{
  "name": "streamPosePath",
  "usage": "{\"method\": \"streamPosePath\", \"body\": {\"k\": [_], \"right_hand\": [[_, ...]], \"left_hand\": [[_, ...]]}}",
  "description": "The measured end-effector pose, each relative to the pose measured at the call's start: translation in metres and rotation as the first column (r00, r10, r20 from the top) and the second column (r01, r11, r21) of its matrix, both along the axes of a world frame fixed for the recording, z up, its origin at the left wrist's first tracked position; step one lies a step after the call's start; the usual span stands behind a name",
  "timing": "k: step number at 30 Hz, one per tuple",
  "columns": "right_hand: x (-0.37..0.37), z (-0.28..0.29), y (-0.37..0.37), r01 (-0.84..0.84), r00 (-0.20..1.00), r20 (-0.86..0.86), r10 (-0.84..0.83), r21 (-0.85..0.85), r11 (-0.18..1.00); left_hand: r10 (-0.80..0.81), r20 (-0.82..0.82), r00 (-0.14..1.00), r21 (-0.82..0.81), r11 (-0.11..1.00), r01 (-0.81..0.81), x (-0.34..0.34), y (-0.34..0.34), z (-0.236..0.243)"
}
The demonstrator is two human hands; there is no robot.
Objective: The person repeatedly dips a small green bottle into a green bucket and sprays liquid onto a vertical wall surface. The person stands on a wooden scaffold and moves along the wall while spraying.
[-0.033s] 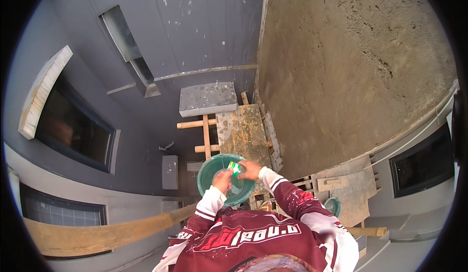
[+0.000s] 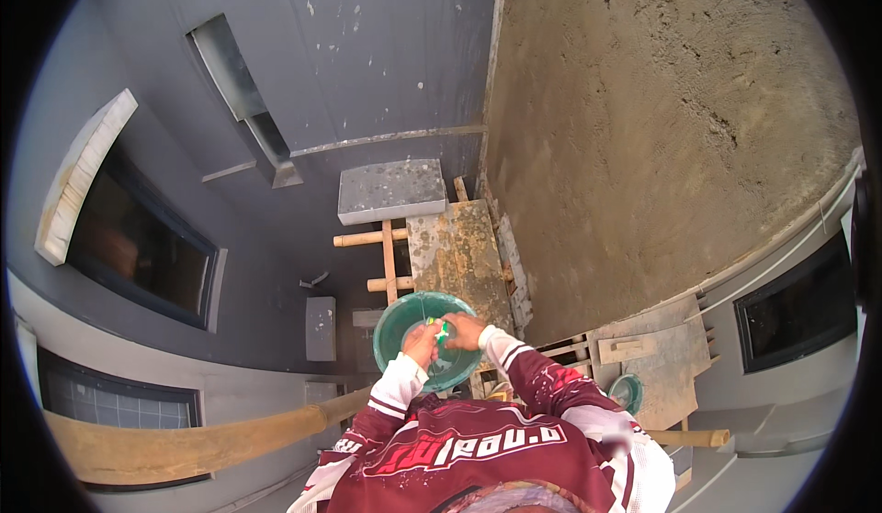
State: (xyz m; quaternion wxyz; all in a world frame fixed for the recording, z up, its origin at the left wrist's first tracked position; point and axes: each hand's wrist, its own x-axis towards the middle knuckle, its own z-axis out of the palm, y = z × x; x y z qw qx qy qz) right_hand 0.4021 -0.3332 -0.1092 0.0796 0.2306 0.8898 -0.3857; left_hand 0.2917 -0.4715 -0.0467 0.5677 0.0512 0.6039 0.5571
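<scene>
Both hands meet over a round green plastic basin (image 2: 384, 329) in front of me. Between them is a small green and white packet (image 2: 443, 334), mostly covered by the fingers. My left hand (image 2: 421, 344) is closed, pinching the packet's left side. From the right, my right hand (image 2: 464, 331) has its fingers closed on the other side of the packet. A thin line or wire crosses the basin's upper rim. The basin's contents are partly hidden by my hands and cannot be made out.
A stained plank (image 2: 450, 242) runs ahead beside bamboo poles (image 2: 372, 238) and a grey ledge (image 2: 390, 187). Fresh rough plaster covers the right wall (image 2: 643, 146). A thick bamboo rail (image 2: 202, 439) crosses lower left. On boards at right stand a small bucket (image 2: 627, 390) and wooden float (image 2: 623, 351).
My right hand has turned slightly and come in closer to my left hand. Less of the packet shows now, and it looks crumpled or tilted between the fingers.
</scene>
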Motion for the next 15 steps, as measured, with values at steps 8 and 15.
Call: {"method": "streamPosePath", "body": {"k": [8, 15], "right_hand": [[-0.003, -0.056, -0.025, -0.086, 0.912, 0.4, -0.093, 0.408, 0.909], [0.019, -0.099, -0.025, 0.089, 0.951, 0.241, -0.194, 0.386, 0.918]], "left_hand": [[-0.166, -0.08, 0.983, 0.094, 0.98, 0.174, 0.034, 0.021, 0.061], [-0.224, -0.116, 0.968, 0.147, 0.96, 0.24, 0.052, 0.032, 0.064]]}}
